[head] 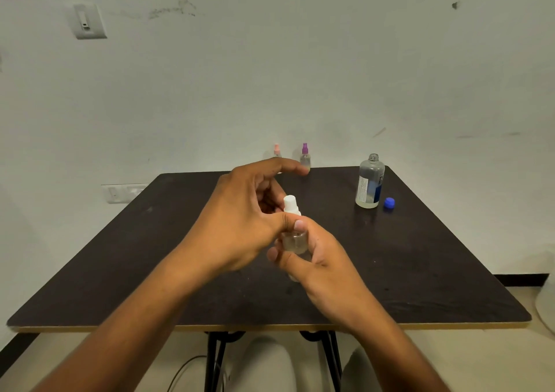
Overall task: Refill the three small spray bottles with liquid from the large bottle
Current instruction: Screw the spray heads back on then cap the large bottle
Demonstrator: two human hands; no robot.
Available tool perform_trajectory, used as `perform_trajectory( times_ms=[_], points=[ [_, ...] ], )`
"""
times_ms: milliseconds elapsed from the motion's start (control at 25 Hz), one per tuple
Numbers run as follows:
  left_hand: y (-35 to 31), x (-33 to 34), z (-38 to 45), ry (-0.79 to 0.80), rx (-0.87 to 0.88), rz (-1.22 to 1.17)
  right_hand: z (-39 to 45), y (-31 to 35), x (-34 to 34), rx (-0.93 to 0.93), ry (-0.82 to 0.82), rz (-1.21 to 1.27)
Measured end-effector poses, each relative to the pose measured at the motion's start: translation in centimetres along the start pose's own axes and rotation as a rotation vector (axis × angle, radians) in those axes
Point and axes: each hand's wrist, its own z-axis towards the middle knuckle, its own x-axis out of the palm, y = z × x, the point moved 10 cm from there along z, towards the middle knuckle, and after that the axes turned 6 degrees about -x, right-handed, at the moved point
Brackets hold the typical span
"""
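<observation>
above the middle of the dark counter (150, 256), the right hand (324, 259) grips the clear body of a small spray bottle with a white top (292, 232), fingers curled round it from the right and below. the left hand (249, 214) pinches the neck just under the white top, thumb in front, the other fingers (288, 165) spread loosely behind. the bottle is held upright, off the counter. at the far edge stand a pink-topped spray bottle (277, 150), partly hidden by the left hand, and a purple-topped spray bottle (305, 155) just beside it. far right stands the large bottle (370, 183), uncapped, its blue cap (389, 203) lying just beside it.
</observation>
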Motion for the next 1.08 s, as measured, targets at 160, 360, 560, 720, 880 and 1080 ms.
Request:
perform_trajectory(
  times_ms=[160,360,560,720,880,1080],
  points=[
    [-0.6,0.7,0.3,0.21,0.012,-0.174,-0.2,-0.2,0.5,0.057,0.105,0.096],
    [0.4,0.1,0.1,-0.021,-0.019,0.032,-0.1,0.7,-0.4,-0.009,-0.052,0.069],
    [0.5,0.6,-0.3,-0.074,-0.018,0.088,-0.1,1.0,-0.3,-0.033,-0.074,0.053],
    [0.0,1.3,-0.1,0.123,0.026,0.032,-0.3,0.5,0.5,0.037,0.094,0.122],
    [0.7,1.6,0.6,0.239,0.027,-0.022,-0.2,0.3,0.4,0.038,0.071,0.087],
    [1.5,0.5,0.4,-0.001,0.027,0.042,-0.1,0.2,-0.3,0.006,-0.092,0.001]
  ],
)
